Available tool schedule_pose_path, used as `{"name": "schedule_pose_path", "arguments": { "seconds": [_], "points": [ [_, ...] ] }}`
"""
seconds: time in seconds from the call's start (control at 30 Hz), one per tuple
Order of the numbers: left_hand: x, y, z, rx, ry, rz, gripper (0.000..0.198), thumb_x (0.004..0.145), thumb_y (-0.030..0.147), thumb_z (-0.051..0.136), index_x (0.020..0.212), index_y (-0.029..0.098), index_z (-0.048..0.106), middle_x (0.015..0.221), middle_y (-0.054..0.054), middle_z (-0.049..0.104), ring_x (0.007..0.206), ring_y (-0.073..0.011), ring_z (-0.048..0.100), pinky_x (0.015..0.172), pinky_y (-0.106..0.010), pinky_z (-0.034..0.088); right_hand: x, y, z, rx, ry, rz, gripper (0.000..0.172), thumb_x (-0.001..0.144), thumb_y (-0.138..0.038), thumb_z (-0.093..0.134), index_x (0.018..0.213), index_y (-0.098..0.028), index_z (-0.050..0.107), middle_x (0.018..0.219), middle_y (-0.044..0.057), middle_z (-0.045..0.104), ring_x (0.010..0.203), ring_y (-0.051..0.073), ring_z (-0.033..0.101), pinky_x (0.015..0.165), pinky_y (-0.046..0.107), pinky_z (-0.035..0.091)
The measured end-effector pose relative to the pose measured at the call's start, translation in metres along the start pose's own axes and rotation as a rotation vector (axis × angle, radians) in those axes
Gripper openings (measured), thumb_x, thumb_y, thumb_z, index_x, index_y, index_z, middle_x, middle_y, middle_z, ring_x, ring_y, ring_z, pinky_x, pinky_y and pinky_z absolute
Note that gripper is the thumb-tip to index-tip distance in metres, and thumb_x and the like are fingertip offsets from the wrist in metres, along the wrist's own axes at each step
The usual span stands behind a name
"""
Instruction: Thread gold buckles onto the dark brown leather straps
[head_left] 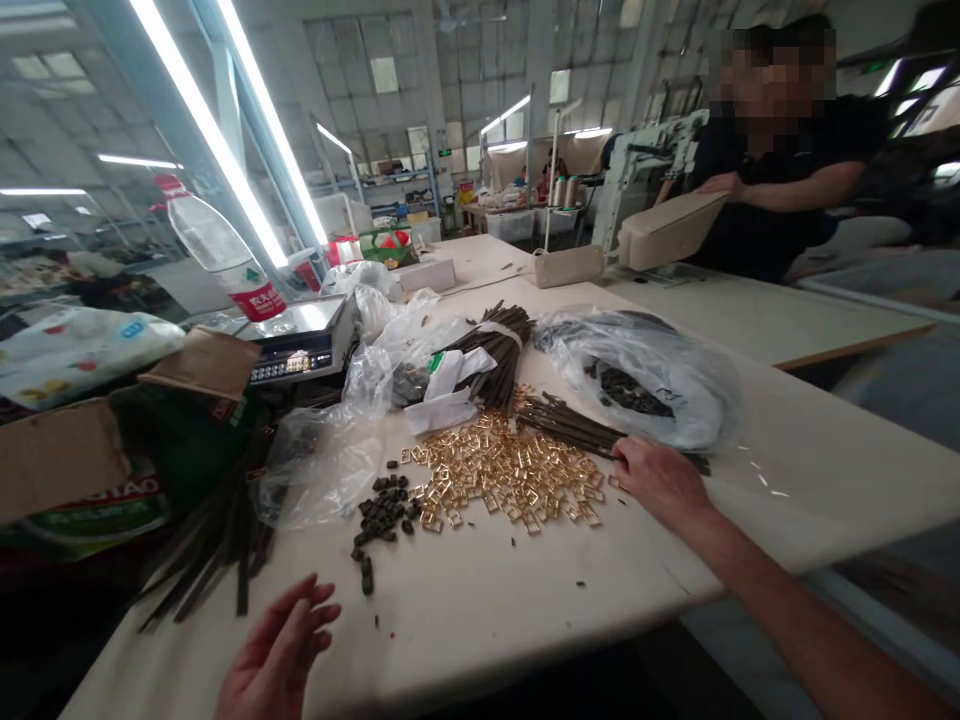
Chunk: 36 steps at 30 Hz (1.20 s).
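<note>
Right fingers (627, 456) touching dark strips (566, 421), gold buckles (510, 472) just to their left

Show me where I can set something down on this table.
Mostly bare: the near tabletop between the left hand and right forearm, before the gold buckles, bar a few specks; also right of the clear bag, around some white scraps. Crowded: the middle, with buckles, dark strips and black pieces.

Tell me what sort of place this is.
Likely a sewing workshop for bags or similar goods: a person holds a beige bag-like piece by what looks like a sewing machine, and gold-coloured buckles lie heaped beside dark strips on the table.
</note>
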<state>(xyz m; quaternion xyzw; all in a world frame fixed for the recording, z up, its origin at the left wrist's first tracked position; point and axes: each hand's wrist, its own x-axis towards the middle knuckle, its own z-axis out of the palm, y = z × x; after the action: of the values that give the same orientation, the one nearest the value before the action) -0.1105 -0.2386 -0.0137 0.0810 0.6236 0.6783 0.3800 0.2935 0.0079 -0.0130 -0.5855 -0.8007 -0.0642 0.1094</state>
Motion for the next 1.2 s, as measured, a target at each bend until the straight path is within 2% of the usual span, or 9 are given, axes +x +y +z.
{"name": "schedule_pose_path", "arguments": {
  "seconds": [0.1, 0.2, 0.27, 0.33, 0.47, 0.6, 0.77, 0.97, 1.2],
  "points": [
    [-0.021, -0.014, 0.022, 0.076, -0.148, 0.026, 0.048, 0.051, 0.045, 0.091, 0.088, 0.018, 0.074, 0.087, -0.006, 0.076, 0.072, -0.0180, 0.068, 0.057, -0.022, 0.053, -0.004, -0.008, -0.011, 0.060, -0.010, 0.030, 0.013, 0.085, -0.018, 0.051, 0.085, -0.018, 0.064, 0.080, 0.007, 0.072, 0.071, 0.024, 0.067, 0.060, 0.031, 0.042],
    [-0.042, -0.033, 0.049, 0.187, -0.392, 0.020, 0.040, 0.070, 0.047, 0.080, 0.092, 0.014, 0.073, 0.083, -0.009, 0.073, 0.068, -0.0180, 0.067, 0.057, -0.025, 0.051, -0.025, -0.032, -0.025, 0.252, -0.056, 0.007, 0.014, 0.089, -0.027, 0.048, 0.092, -0.022, 0.060, 0.079, 0.003, 0.071, 0.068, 0.020, 0.066, 0.059, 0.028, 0.043],
    [-0.052, -0.042, 0.065, 0.225, -0.591, -0.037, 0.048, 0.076, 0.048, 0.075, 0.109, 0.014, 0.069, 0.083, -0.009, 0.072, 0.064, -0.0170, 0.066, 0.055, -0.026, 0.050, -0.047, -0.054, -0.033, 0.617, -0.185, -0.014, 0.013, 0.089, -0.029, 0.046, 0.091, -0.022, 0.057, 0.074, 0.000, 0.069, 0.064, 0.017, 0.064, 0.059, 0.027, 0.046],
    [-0.058, -0.046, 0.078, 0.208, -0.673, -0.052, 0.062, 0.078, 0.052, 0.072, 0.126, 0.015, 0.059, 0.081, -0.006, 0.069, 0.058, -0.0150, 0.063, 0.053, -0.026, 0.049, -0.073, -0.074, -0.038, 0.949, -0.381, -0.018, 0.014, 0.090, -0.032, 0.044, 0.091, -0.022, 0.055, 0.070, -0.001, 0.066, 0.059, 0.015, 0.061, 0.056, 0.025, 0.047],
    [-0.056, -0.039, 0.085, 0.126, -0.598, 0.020, 0.063, 0.083, 0.052, 0.066, 0.132, 0.015, 0.052, 0.074, -0.001, 0.064, 0.049, -0.0097, 0.057, 0.049, -0.022, 0.045, -0.117, -0.094, -0.037, 1.199, -0.717, 0.010, 0.017, 0.090, -0.037, 0.049, 0.089, -0.021, 0.055, 0.065, -0.003, 0.060, 0.051, 0.011, 0.053, 0.048, 0.021, 0.043],
    [-0.054, -0.031, 0.079, 0.137, -0.563, 0.034, 0.047, 0.087, 0.049, 0.063, 0.117, 0.013, 0.061, 0.064, 0.002, 0.059, 0.045, -0.0072, 0.052, 0.045, -0.019, 0.039, -0.140, -0.096, -0.035, 1.256, -0.873, 0.054, 0.020, 0.087, -0.041, 0.054, 0.088, -0.021, 0.055, 0.060, -0.005, 0.056, 0.048, 0.010, 0.048, 0.044, 0.019, 0.038],
    [-0.062, -0.029, 0.076, 0.145, -0.550, -0.021, 0.032, 0.087, 0.045, 0.063, 0.092, 0.013, 0.064, 0.058, 0.002, 0.059, 0.045, -0.0071, 0.052, 0.045, -0.017, 0.038, -0.149, -0.097, -0.043, 1.268, -0.944, 0.100, 0.025, 0.084, -0.045, 0.057, 0.084, -0.020, 0.055, 0.059, -0.005, 0.054, 0.047, 0.009, 0.044, 0.043, 0.019, 0.036],
    [-0.072, -0.032, 0.076, 0.020, -0.563, -0.132, 0.028, 0.085, 0.043, 0.066, 0.089, 0.015, 0.062, 0.055, 0.004, 0.058, 0.042, -0.0061, 0.051, 0.041, -0.015, 0.036, -0.157, -0.097, -0.044, 1.250, -0.888, 0.082, 0.022, 0.087, -0.042, 0.057, 0.084, -0.020, 0.058, 0.064, -0.003, 0.056, 0.052, 0.010, 0.047, 0.047, 0.020, 0.039],
    [-0.079, -0.044, 0.077, -0.065, -0.570, -0.243, 0.028, 0.084, 0.041, 0.069, 0.089, 0.014, 0.062, 0.057, 0.003, 0.057, 0.041, -0.0048, 0.050, 0.039, -0.014, 0.034, -0.164, -0.097, -0.041, 1.244, -0.906, -0.013, 0.023, 0.093, -0.041, 0.050, 0.087, -0.021, 0.060, 0.067, -0.002, 0.056, 0.057, 0.012, 0.049, 0.052, 0.021, 0.042]
  ]
}}
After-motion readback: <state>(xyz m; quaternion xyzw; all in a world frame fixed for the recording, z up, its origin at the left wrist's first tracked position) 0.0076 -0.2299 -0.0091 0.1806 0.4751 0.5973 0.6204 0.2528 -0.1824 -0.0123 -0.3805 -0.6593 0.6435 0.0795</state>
